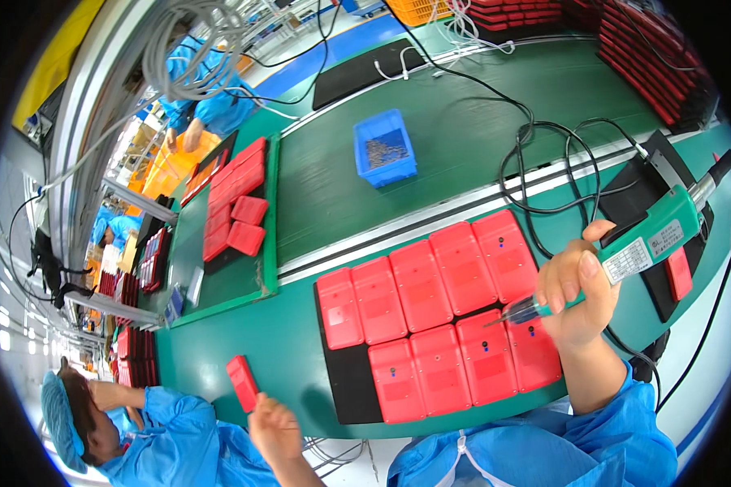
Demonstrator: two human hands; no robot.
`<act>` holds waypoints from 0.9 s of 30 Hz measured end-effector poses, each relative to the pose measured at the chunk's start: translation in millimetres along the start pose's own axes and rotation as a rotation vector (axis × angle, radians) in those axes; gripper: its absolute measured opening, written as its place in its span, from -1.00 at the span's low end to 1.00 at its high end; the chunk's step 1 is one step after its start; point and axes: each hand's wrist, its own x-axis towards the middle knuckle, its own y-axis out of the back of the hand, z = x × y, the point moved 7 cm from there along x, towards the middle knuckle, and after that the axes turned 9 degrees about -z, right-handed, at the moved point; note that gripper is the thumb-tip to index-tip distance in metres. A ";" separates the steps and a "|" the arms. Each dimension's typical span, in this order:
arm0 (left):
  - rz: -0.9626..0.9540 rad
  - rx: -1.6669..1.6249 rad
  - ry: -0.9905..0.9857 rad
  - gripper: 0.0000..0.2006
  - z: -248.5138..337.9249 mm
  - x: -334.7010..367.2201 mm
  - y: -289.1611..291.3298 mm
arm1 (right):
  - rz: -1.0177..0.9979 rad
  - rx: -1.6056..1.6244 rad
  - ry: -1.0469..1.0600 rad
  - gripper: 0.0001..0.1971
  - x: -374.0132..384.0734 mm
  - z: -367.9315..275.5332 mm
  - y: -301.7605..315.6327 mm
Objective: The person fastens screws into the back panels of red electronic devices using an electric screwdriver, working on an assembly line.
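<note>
My right hand (578, 296) is wrapped round a green electric screwdriver (654, 235), whose thin bit points left over a group of red plastic casings (443, 280). These lie in two rows on a black mat (353, 385), some with small dark spots in their faces. Whether the bit touches a casing I cannot tell. At the lower left, my left hand (274, 428) has its fingers closed on the end of a small red casing (242, 383) at the table's near edge.
A blue bin (384, 150) of small metal screws stands on the green belt (317, 195). Black cable (536, 166) loops at the right. More red casings (240, 191) lie at left, and red stacks (650, 61) rise far right. A co-worker (150, 438) in blue sits at lower left.
</note>
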 end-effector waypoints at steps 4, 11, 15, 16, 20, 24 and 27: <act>-0.399 -0.078 0.596 -0.76 -115.1 -19.1 -127.1 | -0.023 0.022 0.009 -0.76 1.0 -4.0 7.5; -0.707 0.123 0.833 -0.71 -210.3 -25.0 -208.6 | -0.034 0.094 0.062 -0.74 4.7 -14.3 15.0; -0.542 -0.098 1.005 -0.65 -230.0 -27.9 -216.6 | -0.094 0.113 0.055 -0.75 3.9 -15.6 13.2; -0.467 -0.066 1.029 -0.62 -231.7 -29.9 -219.9 | -0.086 0.110 0.053 -0.75 3.2 -17.2 13.0; -0.513 -0.184 1.131 -0.57 -237.1 -38.0 -232.8 | -0.179 0.011 0.050 -0.72 -2.4 -19.1 2.2; -0.597 -0.165 1.099 -0.59 -236.0 -36.9 -229.2 | -0.219 -0.085 -0.005 -0.70 -5.2 -13.0 -4.0; -0.613 -0.121 1.062 -0.61 -236.9 -34.3 -225.6 | -0.183 -0.063 -0.004 -0.69 -5.5 -12.8 0.1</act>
